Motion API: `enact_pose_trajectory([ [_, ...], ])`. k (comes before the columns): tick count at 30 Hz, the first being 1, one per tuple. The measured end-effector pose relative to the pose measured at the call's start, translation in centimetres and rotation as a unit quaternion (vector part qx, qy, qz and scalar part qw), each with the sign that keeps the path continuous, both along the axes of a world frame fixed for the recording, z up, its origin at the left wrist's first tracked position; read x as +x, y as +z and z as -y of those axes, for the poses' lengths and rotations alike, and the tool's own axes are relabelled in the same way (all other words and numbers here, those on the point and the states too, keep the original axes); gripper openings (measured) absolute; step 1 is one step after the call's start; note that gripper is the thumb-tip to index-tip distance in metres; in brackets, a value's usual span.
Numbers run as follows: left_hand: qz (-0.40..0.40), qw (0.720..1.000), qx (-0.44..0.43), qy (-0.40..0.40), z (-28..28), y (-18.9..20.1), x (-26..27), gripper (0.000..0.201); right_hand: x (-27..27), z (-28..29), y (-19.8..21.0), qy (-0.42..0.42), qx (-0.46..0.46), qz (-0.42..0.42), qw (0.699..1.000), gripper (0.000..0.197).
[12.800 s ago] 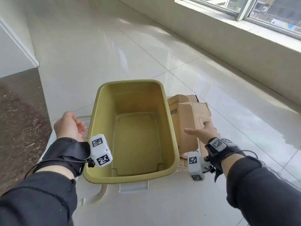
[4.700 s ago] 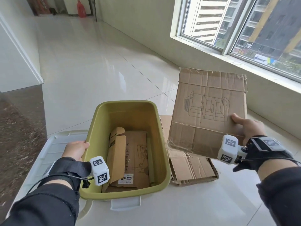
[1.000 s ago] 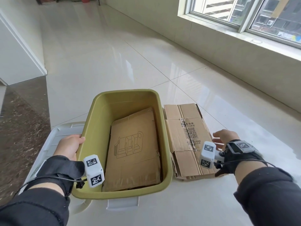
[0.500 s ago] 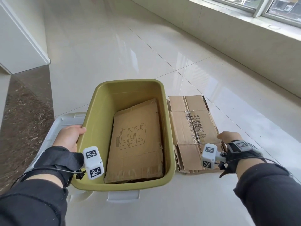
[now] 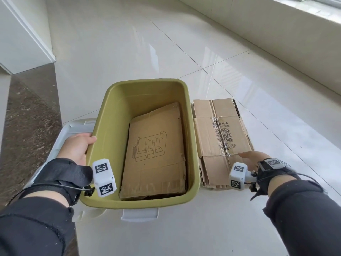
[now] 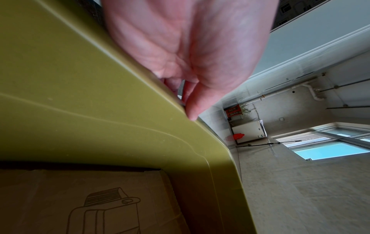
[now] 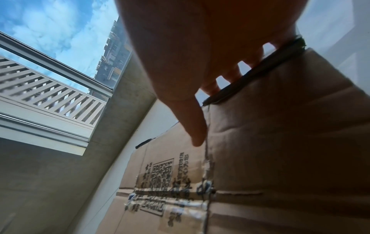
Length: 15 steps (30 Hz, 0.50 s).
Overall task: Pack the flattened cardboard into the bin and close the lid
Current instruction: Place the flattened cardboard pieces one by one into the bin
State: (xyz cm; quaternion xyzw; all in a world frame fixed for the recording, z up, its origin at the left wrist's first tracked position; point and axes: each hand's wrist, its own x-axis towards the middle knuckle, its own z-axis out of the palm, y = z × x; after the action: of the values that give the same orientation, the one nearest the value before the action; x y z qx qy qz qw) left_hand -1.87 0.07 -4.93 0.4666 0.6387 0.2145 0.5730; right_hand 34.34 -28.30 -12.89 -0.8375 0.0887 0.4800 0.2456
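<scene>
An olive-green bin [image 5: 103, 115] stands open on the tiled floor. A flattened cardboard sheet with a line drawing [image 5: 155, 150] lies inside it, tilted a little. My left hand [image 5: 77, 146] grips the bin's left rim [image 6: 80, 79], thumb on top and fingers curled under the rim. A stack of flattened cardboard [image 5: 221, 137] with a QR code print lies on the floor right of the bin. My right hand [image 5: 249, 159] holds the stack's right edge; the thumb [image 7: 196, 126] lies on the top sheet [image 7: 280, 142] and the fingers reach under that edge.
The white lid [image 5: 73, 126] lies under and to the left of the bin, and a white latch [image 5: 140, 214] sticks out at its near end. A dark speckled floor strip [image 5: 27, 126] runs along the left. A wall under a window sill [image 5: 276, 34] bounds the right.
Since 4.7 s ago the drawing sheet has gone from my right hand into the bin. My right hand has since taken hold of the floor stack's right edge. The left hand has stayed on the rim.
</scene>
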Motion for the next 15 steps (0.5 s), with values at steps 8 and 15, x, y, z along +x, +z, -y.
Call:
enact_pose_trajectory([
  [8,0.018,1.000,0.006,0.009,0.4,0.2,0.3,0.037,0.1,-0.6,-1.5,0.085,-0.065,0.125,0.986,0.044],
  [15,0.018,1.000,0.010,0.014,0.5,0.2,0.2,0.035,0.4,0.3,-3.1,0.085,-0.030,0.075,0.993,0.030],
])
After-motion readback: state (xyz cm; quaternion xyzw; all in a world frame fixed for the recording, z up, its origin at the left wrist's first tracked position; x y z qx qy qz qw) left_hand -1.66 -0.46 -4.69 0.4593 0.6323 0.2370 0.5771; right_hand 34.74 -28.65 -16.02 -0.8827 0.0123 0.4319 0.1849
